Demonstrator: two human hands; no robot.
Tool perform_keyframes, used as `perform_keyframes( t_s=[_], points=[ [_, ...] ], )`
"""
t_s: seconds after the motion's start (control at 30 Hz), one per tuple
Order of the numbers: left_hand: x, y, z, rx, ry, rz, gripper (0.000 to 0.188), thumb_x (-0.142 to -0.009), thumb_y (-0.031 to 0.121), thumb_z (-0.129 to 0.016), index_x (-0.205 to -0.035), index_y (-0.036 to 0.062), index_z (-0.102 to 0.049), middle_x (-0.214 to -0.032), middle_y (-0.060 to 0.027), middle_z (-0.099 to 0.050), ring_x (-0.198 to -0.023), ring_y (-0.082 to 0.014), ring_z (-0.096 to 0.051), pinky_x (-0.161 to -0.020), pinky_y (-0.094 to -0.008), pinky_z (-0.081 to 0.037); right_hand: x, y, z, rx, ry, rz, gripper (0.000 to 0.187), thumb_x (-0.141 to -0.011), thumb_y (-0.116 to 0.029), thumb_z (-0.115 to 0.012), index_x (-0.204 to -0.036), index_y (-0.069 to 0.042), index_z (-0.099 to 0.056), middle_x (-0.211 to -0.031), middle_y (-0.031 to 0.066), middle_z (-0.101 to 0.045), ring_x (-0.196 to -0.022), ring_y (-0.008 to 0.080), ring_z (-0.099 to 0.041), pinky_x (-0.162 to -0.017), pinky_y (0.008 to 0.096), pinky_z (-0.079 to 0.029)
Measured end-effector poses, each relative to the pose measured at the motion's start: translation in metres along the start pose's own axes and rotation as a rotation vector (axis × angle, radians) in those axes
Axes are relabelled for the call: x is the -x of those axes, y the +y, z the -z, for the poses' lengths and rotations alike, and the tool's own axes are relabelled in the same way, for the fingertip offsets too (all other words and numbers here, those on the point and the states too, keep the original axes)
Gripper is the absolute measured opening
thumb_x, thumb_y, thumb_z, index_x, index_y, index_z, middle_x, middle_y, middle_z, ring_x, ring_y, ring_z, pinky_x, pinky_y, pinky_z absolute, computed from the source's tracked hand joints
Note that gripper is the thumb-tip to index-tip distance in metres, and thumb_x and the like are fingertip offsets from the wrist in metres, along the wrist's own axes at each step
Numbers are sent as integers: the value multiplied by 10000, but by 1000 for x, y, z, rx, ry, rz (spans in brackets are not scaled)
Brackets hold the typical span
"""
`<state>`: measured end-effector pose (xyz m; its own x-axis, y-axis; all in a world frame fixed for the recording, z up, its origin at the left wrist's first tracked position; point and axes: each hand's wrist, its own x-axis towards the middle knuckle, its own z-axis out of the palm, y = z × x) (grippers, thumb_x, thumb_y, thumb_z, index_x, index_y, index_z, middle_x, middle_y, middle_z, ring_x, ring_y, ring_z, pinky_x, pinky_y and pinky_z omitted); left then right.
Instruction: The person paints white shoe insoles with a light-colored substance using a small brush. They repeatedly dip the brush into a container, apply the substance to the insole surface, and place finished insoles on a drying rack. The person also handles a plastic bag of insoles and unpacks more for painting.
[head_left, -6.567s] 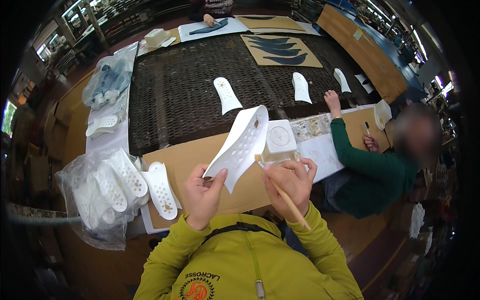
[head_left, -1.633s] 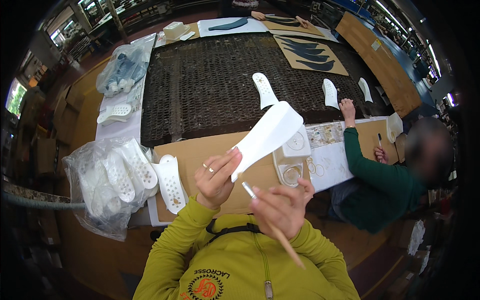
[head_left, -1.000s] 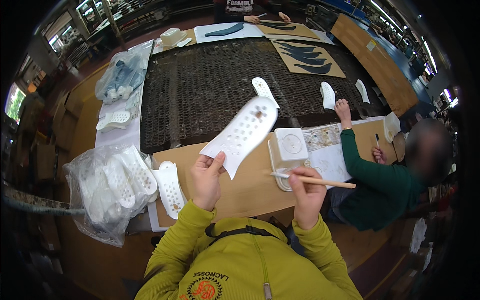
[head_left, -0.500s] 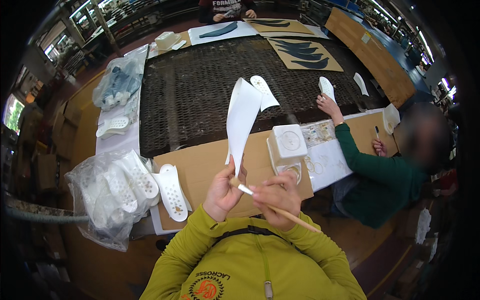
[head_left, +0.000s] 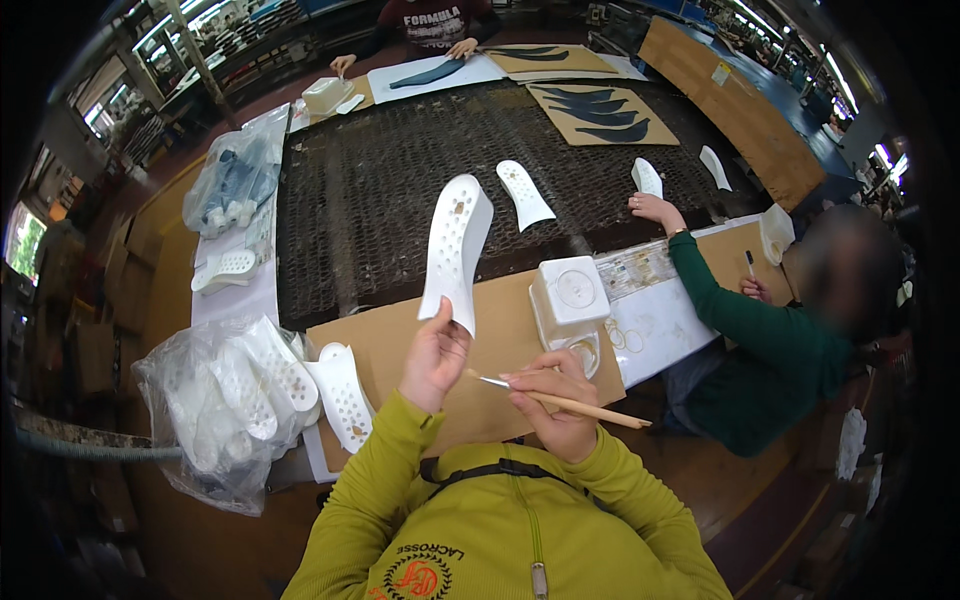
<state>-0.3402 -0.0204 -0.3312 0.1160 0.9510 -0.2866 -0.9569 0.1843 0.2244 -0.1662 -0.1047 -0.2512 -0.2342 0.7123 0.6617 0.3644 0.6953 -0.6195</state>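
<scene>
My left hand point(head_left: 434, 364) grips the lower end of a white shoe wedge point(head_left: 458, 245), its thumb on the face. The wedge stands upright above the cardboard, its surface with rows of holes and a brown spot facing me. In my right hand point(head_left: 560, 402) is a paintbrush point(head_left: 597, 409) with a pale wooden handle. Its bristles point left, close to my left wrist and apart from the wedge. A white square tub point(head_left: 572, 288) stands beyond my right hand, with a round white container point(head_left: 588, 352) at its near side.
Bagged white wedges point(head_left: 238, 385) and a loose wedge point(head_left: 342, 392) lie left. Another wedge point(head_left: 523, 195) rests on the dark mesh table point(head_left: 390, 150). A co-worker's hand point(head_left: 655, 208) touches a wedge point(head_left: 647, 176) at right. Dark cut pieces point(head_left: 592, 105) lie on far cardboard; another person stands there.
My left hand has turned the wedge so its holed face shows, moving it left of the brush. The brush tip has come away from it. The far person's hands have spread apart.
</scene>
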Motion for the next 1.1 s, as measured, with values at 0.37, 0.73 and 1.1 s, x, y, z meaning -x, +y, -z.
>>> perform_keyframes(
  t_s=[0.37,0.73,1.1],
  points=[
    [-114,5,31,-431,201,24,629,-939,281,-611,-1358,-95,-332,-1350,-244,-441,-1245,-335,-462,-1029,-404,-438,18,19,17,-83,157,-234,150,-779,6,-715,-928,-12,-704,-881,76,-674,-831,206,-571,-770,299,-454],
    [93,43,127,-2296,795,-794,617,-763,163,-706,-1311,-20,-487,-1346,-248,-450,-1275,-413,-379,-1080,-494,-272,62,70,52,15,252,-461,113,-872,-20,-654,-977,20,-655,-912,67,-628,-873,137,-567,-822,260,-443],
    [53,44,102,-2527,556,-446,707,-723,278,-757,-1349,93,-485,-1467,-237,-328,-1341,-482,-301,-1049,-522,-358,67,108,72,306,146,-499,145,-836,-79,-690,-956,1,-672,-915,120,-657,-875,219,-621,-809,311,-464]
  ],
)
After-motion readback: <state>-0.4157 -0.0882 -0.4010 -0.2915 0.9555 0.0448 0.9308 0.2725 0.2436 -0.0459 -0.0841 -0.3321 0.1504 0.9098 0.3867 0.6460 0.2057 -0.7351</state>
